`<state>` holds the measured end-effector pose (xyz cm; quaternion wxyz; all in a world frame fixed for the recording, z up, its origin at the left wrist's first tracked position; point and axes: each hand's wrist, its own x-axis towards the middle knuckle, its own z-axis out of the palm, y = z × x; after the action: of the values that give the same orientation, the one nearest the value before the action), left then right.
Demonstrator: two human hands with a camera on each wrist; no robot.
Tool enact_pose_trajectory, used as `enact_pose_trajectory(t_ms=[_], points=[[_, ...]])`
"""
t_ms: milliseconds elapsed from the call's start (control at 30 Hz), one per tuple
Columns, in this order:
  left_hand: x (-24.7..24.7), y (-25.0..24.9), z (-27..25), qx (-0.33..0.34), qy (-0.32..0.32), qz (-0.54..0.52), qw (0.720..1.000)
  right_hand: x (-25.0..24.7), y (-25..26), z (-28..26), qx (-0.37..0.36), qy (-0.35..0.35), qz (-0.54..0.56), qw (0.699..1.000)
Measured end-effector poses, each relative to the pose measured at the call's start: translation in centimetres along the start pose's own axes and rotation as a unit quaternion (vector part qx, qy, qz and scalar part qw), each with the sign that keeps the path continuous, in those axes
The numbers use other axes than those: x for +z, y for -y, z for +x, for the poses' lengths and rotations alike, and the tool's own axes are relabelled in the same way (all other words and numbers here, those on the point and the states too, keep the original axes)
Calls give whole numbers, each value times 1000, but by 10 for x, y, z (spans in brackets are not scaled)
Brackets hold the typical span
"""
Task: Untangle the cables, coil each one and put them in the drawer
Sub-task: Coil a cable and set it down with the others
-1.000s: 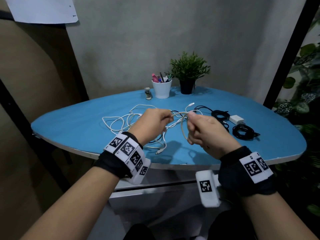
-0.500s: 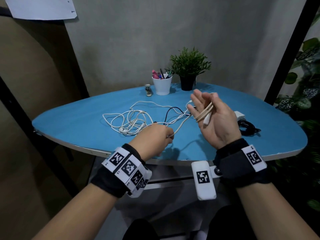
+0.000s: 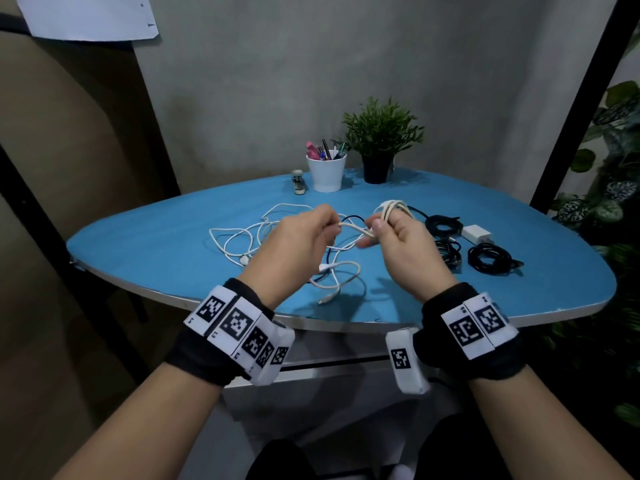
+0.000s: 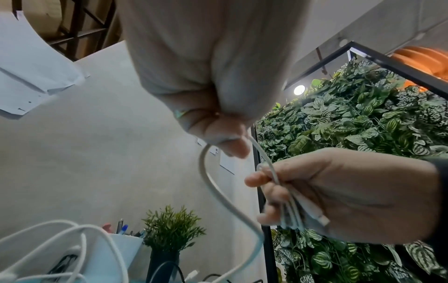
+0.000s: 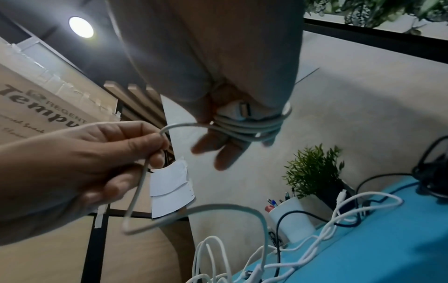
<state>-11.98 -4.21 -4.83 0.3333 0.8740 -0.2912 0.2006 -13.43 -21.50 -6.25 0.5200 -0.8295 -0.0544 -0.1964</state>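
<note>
Since earlier, right hand (image 3: pixel 401 244) turned over gripping coiled cream cable (image 3: pixel 393 207); left hand (image 3: pixel 298 244) pinches it; white cup (image 3: pixel 326 174) holds pens.

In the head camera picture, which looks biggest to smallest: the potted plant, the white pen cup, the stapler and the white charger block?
As they look in the head view:
1. potted plant
2. white pen cup
3 and 4. stapler and white charger block look about alike; the charger lies nearer the camera, so I would not rank them.

Dim indoor light from a ceiling lamp (image 5: pixel 81 26) — soft shadows, fisheye-bent edges.
</note>
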Motion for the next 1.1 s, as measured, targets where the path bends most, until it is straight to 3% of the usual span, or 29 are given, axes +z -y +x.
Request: enact_pose_trajectory(t_ms=[133,300,433,667,800,867,967,1100], points=[[-6,-2,11,54,-75,2,996,-3,10,-7,-21,50,-26,998],[-5,8,18,66,-59,37,995,-3,14,-10,-17,132,-71,989],[4,21,15,0,-1,74,997,-7,12,-11,44,134,122,982],[22,21,0,-24,60,150,987,-13,26,-6,106,72,428,894],[26,20,-7,-22,83,191,978,-18,31,-2,93,41,561,821],[25,21,-12,-25,95,191,977,-19,31,1,77,5,591,803],[20,24,-20,-35,136,185,973,-17,24,6,71,-68,528,843],[8,22,-24,-21,158,121,980,-6,18,2,32,-99,298,949]])
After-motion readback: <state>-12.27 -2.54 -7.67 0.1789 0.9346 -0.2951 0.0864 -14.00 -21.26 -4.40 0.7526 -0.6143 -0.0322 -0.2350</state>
